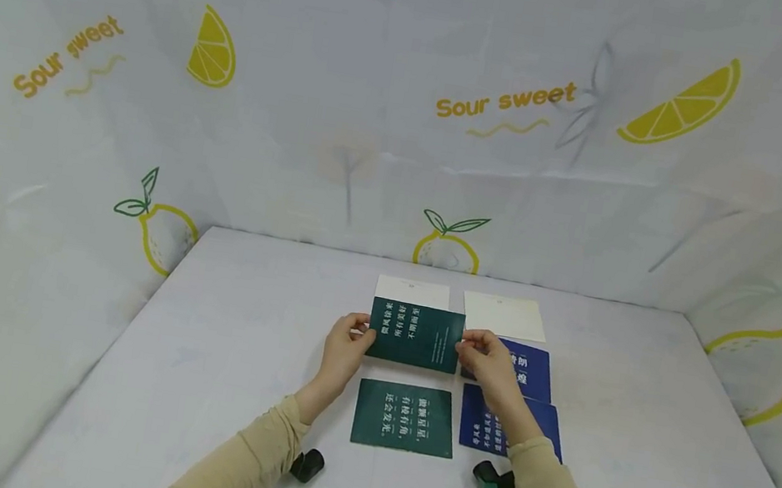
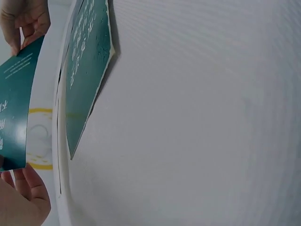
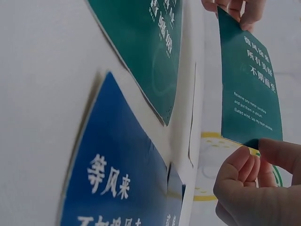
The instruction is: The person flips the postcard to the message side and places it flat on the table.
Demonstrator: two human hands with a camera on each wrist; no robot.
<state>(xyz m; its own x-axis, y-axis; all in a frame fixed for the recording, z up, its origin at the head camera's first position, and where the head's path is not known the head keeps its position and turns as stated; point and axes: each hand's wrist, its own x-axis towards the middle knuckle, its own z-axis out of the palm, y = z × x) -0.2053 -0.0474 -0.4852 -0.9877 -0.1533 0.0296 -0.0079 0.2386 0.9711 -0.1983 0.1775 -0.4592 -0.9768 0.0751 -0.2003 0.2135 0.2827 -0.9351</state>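
Head view: green card [image 1: 415, 335] held up between both hands, placing step judged to be in hand.
Its left edge is pinched by the left hand [image 1: 345, 345], its right edge by the right hand [image 1: 492, 364]; it is held off the table [image 1: 230, 355], overlapping a white card [image 1: 412, 291] behind. Second green card [image 1: 405, 418] is left lying nearer; blue cards [image 1: 540, 374] are partly hidden by the right arm. Level lowering, then release, is probably called for next.
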